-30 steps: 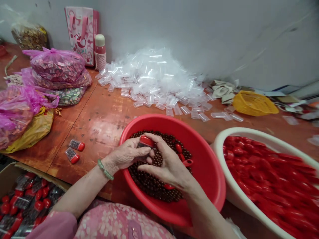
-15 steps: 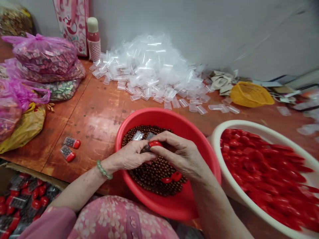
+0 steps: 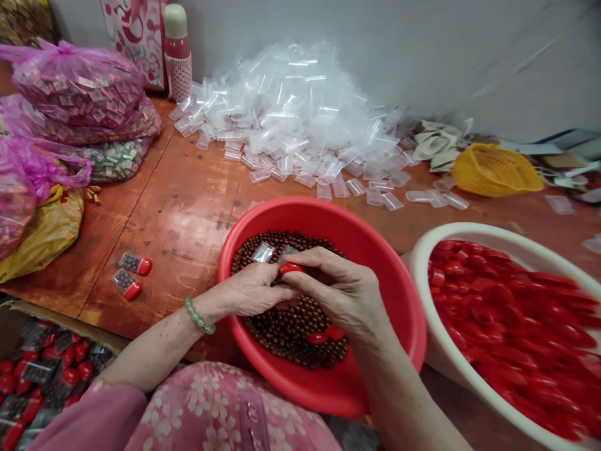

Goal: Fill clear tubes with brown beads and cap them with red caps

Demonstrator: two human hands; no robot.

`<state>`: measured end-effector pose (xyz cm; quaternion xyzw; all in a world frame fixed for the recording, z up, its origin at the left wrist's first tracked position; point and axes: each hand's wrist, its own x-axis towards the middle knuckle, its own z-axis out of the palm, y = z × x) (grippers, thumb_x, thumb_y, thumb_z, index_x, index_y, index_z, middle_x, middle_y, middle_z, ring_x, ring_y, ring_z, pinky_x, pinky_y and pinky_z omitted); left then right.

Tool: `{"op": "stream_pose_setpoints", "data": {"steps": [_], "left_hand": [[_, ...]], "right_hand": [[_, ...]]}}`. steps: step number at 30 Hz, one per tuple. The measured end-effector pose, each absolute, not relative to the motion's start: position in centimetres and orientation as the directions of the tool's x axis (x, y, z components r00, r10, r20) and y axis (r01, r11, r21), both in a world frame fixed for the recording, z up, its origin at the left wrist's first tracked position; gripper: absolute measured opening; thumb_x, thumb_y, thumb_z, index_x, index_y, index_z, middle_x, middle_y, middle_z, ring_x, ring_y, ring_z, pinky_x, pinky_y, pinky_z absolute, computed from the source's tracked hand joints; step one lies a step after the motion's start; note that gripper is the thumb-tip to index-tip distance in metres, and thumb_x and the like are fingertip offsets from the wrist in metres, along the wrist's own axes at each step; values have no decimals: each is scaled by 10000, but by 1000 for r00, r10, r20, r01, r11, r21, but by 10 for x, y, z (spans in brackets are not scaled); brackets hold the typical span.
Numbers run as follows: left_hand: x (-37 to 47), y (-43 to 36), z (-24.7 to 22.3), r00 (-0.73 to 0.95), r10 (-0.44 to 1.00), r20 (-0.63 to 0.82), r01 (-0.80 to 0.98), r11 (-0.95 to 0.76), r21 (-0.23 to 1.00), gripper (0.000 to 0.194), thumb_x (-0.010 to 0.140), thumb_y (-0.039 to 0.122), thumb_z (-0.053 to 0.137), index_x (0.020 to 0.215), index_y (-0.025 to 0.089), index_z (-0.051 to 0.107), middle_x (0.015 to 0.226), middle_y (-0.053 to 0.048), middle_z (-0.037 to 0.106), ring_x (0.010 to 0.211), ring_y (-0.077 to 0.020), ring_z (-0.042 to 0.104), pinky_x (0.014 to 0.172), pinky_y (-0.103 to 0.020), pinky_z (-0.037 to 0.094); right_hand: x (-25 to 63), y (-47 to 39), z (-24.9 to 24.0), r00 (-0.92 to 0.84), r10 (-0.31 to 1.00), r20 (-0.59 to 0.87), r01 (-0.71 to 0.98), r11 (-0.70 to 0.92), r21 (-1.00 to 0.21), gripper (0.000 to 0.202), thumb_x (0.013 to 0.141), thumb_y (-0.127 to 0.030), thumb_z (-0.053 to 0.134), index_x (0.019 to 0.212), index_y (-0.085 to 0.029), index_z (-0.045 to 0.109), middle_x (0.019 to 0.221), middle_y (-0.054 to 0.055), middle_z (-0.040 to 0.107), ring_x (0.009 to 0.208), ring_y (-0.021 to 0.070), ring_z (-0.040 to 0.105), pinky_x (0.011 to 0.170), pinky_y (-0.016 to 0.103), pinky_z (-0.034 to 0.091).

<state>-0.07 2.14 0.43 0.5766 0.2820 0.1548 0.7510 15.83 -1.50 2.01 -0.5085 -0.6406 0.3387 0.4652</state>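
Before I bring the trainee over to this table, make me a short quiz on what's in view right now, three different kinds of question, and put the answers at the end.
1. How many red-ended cases lie on the table to the left of the red tub?
2. True or false: the left hand and right hand meet over the red tub, with a red piece between them.
3. As the person sees it, where is the yellow basket?
A) left of the clear pile
B) right of the clear pile
C) inside the red tub

Key
1. Two
2. True
3. B
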Motion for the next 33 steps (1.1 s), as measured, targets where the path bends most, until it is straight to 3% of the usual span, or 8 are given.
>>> {"op": "stream_pose_setpoints", "data": {"steps": [4, 10, 21, 28, 33], "left_hand": [[-1, 20, 5, 792, 546, -272, 70, 362, 930, 216, 810, 338, 615, 789, 154, 504, 686, 39, 465, 594, -84, 446, 603, -234, 398], [-1, 20, -2, 776, 595, -208, 89, 224, 971, 122, 798, 251, 603, 834, 148, 548, 691, 44, 457, 629, -85, 397, 601, -220, 323], [-3, 21, 10, 797, 550, -249, 102, 282, 954, 71, 798, 168, 612, 808, 143, 546, 654, 70, 438, 601, -74, 365, 637, -226, 320], [-2, 22, 12, 781, 576, -241, 71, 302, 951, 142, 777, 91, 584, 673, 148, 507, 589, 77, 403, 566, -63, 355, 602, -211, 314], [-1, 26, 8, 808, 507, -299, 80, 408, 909, 207, 783, 151, 599, 610, 145, 486, 503, 72, 432, 471, -48, 373, 497, -204, 299]], "right_hand": [[159, -17, 18, -44, 967, 250, 310, 251, -917, 191, 764, -164, 722, 923, -265, 749, 810, 6, 726, 741, 148, 657, 680, 281, 529], [157, -20, 18, -14, 963, 270, 338, 258, -905, 161, 780, -173, 712, 918, -252, 741, 817, 14, 726, 757, 156, 668, 703, 293, 545], [160, -21, 30, -224, 906, 359, 553, 422, -719, 150, 863, -155, 607, 952, -223, 706, 846, 35, 717, 756, 150, 669, 697, 268, 541], [153, -22, 30, -201, 915, 350, 592, 398, -701, 131, 884, -186, 573, 932, -234, 685, 840, 40, 708, 762, 170, 654, 709, 309, 535], [151, -22, 22, -151, 896, 419, 611, 417, -673, 125, 885, -186, 581, 949, -237, 676, 852, 38, 707, 783, 173, 656, 727, 316, 536]]}}
